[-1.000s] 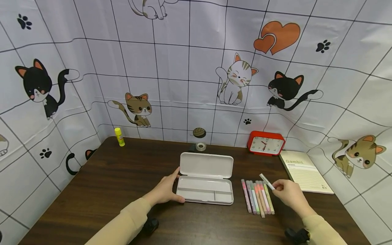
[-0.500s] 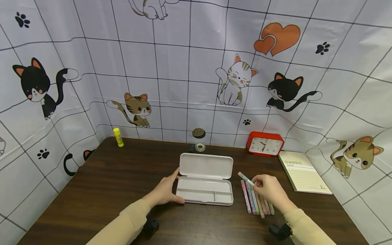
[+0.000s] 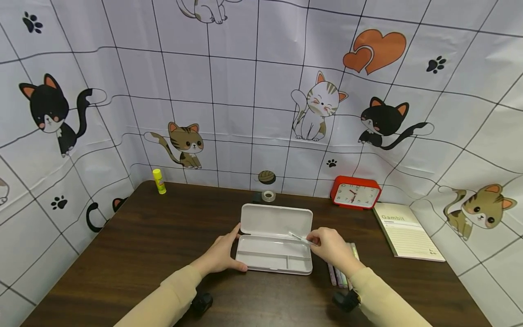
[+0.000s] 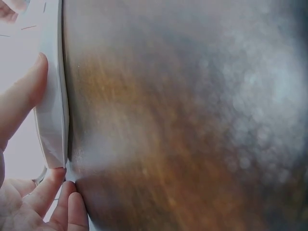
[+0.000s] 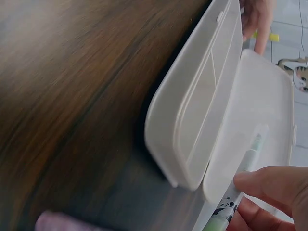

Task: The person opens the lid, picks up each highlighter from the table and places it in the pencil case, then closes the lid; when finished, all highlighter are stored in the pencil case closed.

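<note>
Marker (image 5: pixel 231 197) in bent right fingers (image 5: pixel 254 216)

Brown table (image 3: pixel 122 245), cat-print wall (image 3: pixel 231 81) (gridded)

The place looks like a desk corner for writing or drawing; whether in a home or elsewhere cannot be told. A dark wood-grain desk (image 3: pixel 143 236) lies under the left hand (image 3: pixel 220 252) and the right hand (image 3: pixel 332 247). A pale sheet (image 3: pixel 233 86) printed with cats (image 3: pixel 386 119), paw marks (image 3: pixel 32 22) and hearts (image 3: pixel 384 51) rises beyond them and on both sides. The open white pencil case (image 3: pixel 275 221) at the left hand, pens (image 3: pixel 333 276) partly hidden behind the right hand, a yellow glue stick (image 3: pixel 159 181) beyond the left, and a red clock (image 3: pixel 356 192) and notepad (image 3: pixel 408 234) beyond the right all show it.
</note>
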The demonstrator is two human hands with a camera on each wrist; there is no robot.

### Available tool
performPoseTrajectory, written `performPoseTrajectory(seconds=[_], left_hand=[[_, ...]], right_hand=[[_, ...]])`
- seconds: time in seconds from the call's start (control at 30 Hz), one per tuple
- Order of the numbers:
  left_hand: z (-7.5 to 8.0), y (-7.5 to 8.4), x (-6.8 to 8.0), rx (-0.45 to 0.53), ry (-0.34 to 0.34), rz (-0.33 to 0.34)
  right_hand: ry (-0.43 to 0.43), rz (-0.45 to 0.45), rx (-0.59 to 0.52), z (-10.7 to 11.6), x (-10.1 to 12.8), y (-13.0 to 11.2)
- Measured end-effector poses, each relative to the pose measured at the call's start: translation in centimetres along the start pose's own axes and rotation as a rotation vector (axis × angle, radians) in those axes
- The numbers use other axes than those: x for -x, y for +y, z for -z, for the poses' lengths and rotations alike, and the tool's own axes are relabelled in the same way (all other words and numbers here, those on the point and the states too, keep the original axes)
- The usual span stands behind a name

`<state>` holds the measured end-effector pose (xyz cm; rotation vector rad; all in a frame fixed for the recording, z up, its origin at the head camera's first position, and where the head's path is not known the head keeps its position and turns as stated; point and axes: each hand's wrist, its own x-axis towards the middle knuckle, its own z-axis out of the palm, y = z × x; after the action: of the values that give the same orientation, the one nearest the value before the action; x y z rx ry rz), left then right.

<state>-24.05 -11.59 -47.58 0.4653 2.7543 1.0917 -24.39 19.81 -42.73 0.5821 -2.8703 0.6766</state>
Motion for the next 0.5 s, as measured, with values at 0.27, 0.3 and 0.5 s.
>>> performPoseTrajectory(seconds=[0.27,0.3,0.5], left_hand=[[0.0,0.0,0.1,0.007,0.002,-0.001],[0.0,0.0,0.1,0.006,0.002,-0.001],[0.1,0.0,0.1,0.004,0.002,0.001]], right_hand=[[-0.022,0.062,0.026,-1.8,-1.7,-1.5],[-0.027,0.061,0.029,-2.0,-1.9,-1.7],[-0.041,0.071,0.059,-3.0,-2.8,-2.8]])
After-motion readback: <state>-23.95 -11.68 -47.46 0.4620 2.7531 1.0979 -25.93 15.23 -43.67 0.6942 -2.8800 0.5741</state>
